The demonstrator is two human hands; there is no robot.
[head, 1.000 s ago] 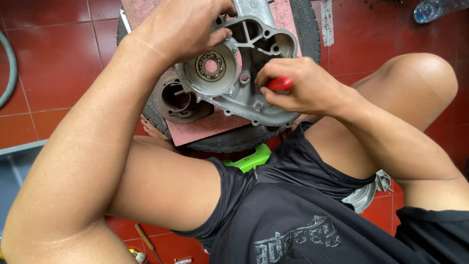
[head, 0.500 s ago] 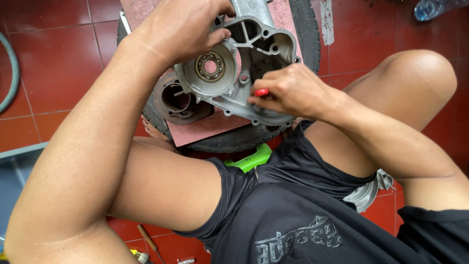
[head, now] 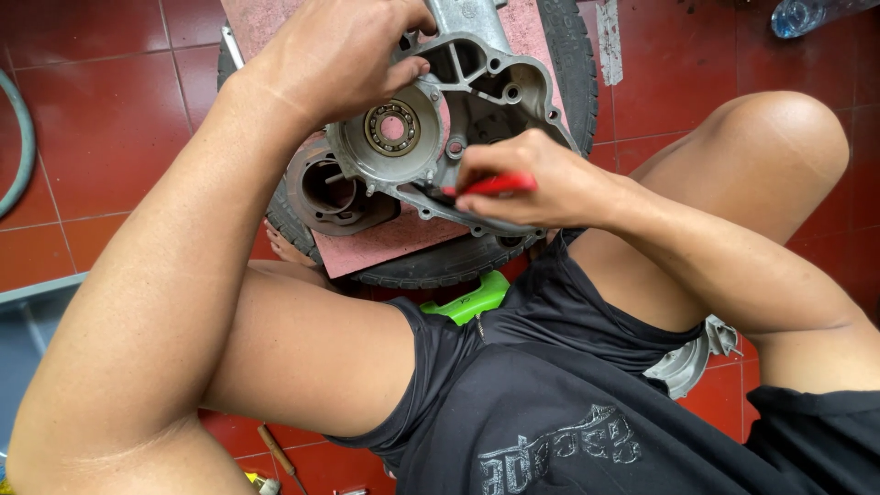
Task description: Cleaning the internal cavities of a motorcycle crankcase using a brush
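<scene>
A grey metal engine crankcase half (head: 477,101) with a round bearing (head: 392,127) rests on a pink board (head: 385,240) laid over a black tyre (head: 568,64). My left hand (head: 339,55) grips the case's upper left rim, thumb near the bearing housing. My right hand (head: 541,179) holds a red-handled tool (head: 500,185), its tip against the case's lower edge below the bearing. A second round engine part (head: 332,191) lies beside the case to the left.
Red floor tiles surround the tyre. A green plastic object (head: 469,299) sits under my legs. A metal part (head: 689,359) lies by my right thigh. A clear bottle (head: 807,14) is top right, a hose (head: 20,137) far left, small tools (head: 275,454) bottom left.
My right hand slid left along the case's lower edge, bringing the red tool's tip closer to the bearing housing. My left hand kept its grip.
</scene>
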